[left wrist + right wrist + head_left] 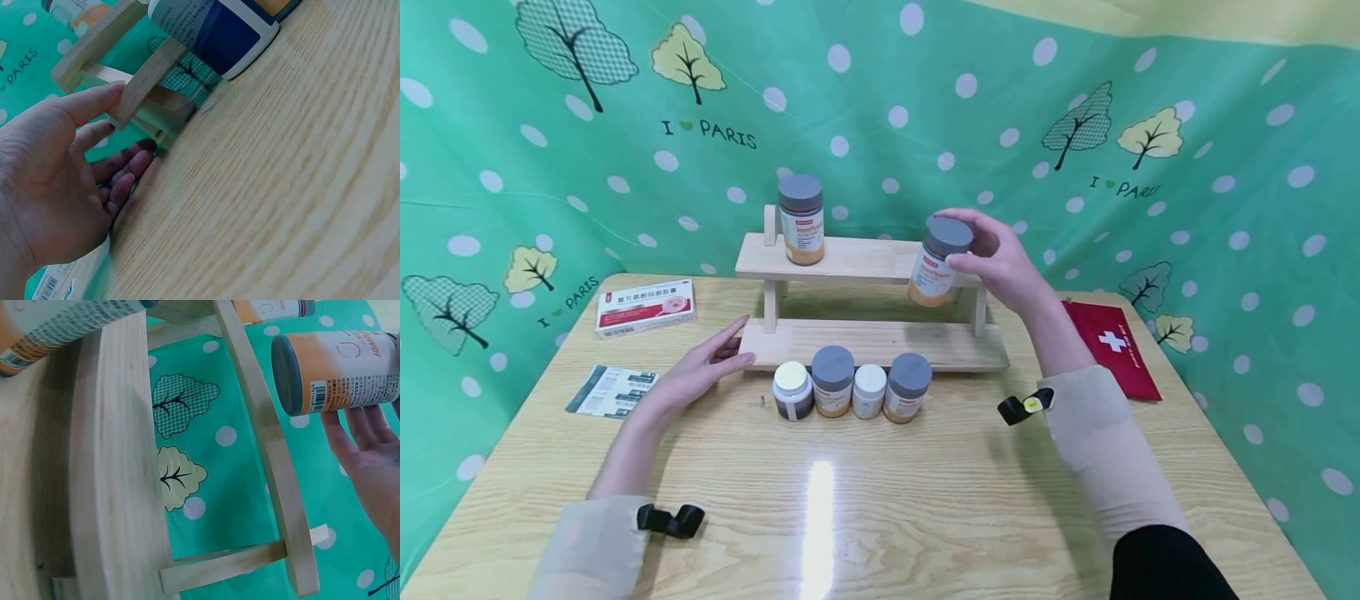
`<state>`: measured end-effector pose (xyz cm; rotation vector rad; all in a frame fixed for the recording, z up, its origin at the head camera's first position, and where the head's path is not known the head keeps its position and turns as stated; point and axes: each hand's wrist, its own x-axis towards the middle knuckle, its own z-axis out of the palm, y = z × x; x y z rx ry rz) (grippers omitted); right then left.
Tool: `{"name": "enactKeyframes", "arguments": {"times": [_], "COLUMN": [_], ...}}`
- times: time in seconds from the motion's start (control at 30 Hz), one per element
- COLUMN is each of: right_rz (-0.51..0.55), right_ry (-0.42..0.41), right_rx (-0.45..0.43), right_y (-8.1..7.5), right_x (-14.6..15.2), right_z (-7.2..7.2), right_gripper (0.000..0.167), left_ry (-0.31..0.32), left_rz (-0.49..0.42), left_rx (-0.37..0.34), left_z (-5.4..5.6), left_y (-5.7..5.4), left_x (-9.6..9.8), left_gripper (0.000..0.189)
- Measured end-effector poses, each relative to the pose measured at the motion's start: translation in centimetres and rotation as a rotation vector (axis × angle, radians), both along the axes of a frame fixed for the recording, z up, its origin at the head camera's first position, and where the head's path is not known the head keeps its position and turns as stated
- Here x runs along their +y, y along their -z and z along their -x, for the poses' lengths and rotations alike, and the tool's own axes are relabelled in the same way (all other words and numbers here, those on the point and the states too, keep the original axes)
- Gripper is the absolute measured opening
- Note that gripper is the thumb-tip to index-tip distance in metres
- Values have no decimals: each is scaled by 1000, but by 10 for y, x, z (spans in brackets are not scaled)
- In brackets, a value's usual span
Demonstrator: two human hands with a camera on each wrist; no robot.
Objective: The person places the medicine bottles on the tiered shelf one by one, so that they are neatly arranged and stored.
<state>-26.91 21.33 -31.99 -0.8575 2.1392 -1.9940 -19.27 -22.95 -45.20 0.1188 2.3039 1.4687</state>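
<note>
My right hand [992, 250] grips a grey-capped orange bottle [937, 263] by its lid, holding it tilted just above the right end of the top shelf of a two-tier wooden rack [850, 260]. The right wrist view shows that bottle [337, 374] in my fingers [369, 450], clear of the shelf board [265, 437]. My left hand [711, 367] lies flat with straight fingers [94, 103] against the left end of the rack's lower shelf [140, 87]. A second grey-capped bottle [801, 219] stands on the top shelf at the left.
Several small bottles [850, 386] stand in a row on the wooden table [880, 500] before the rack. A red and white medicine box [646, 307] and a leaflet [612, 390] lie at the left. A red first-aid pouch [1112, 350] lies at the right.
</note>
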Motion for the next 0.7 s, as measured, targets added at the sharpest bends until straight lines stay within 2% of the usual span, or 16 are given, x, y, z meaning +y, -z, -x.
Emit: {"name": "enactKeyframes", "arguments": {"times": [0.47, 0.7], "right_rz": [6, -67], "right_ry": [35, 71], "right_rx": [-45, -85], "right_y": [-16, -23], "right_x": [-21, -36], "right_z": [29, 42], "right_gripper": [49, 52], "left_ry": [4, 8], "left_rz": [-18, -19], "left_rx": [9, 17], "left_z": [-1, 0], "left_y": [-1, 1], "left_x": [0, -1], "left_gripper": [84, 83]}}
